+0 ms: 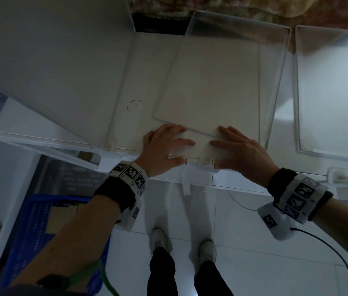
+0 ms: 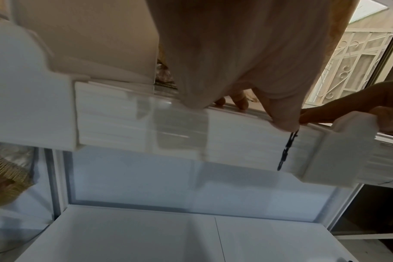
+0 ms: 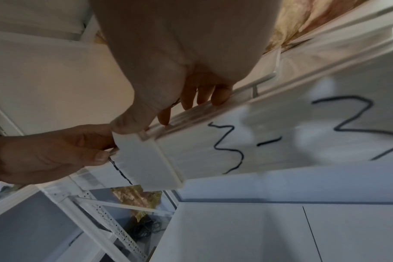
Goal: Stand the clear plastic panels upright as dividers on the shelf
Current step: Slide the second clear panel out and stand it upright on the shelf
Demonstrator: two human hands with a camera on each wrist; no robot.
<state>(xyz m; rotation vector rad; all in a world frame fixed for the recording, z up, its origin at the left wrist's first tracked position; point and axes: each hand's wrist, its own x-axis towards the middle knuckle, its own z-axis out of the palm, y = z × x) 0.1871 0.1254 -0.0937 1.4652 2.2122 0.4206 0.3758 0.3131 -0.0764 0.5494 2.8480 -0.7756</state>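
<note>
A clear plastic panel (image 1: pixel 207 86) lies low over the white shelf (image 1: pixel 138 71) in the middle, its near edge under both my hands. My left hand (image 1: pixel 166 146) rests on that edge with straight, spread fingers and its thumb along the shelf's front. My right hand (image 1: pixel 237 150) lies flat beside it in the same way. Between the two thumbs a white clip (image 1: pixel 208 160) sits on the shelf's front lip. In the right wrist view my left hand's thumb (image 3: pixel 101 156) touches the clip (image 3: pixel 146 159). Whether the panel lies flat or leans I cannot tell.
Clear panels stand on the shelf at the left (image 1: pixel 57 67) and far right (image 1: pixel 331 92). The shelf front bears marker writing (image 3: pixel 303 134) and a strip of tape (image 1: pixel 185 182). A blue basket (image 1: pixel 32 227) stands below on the left, above a white tiled floor.
</note>
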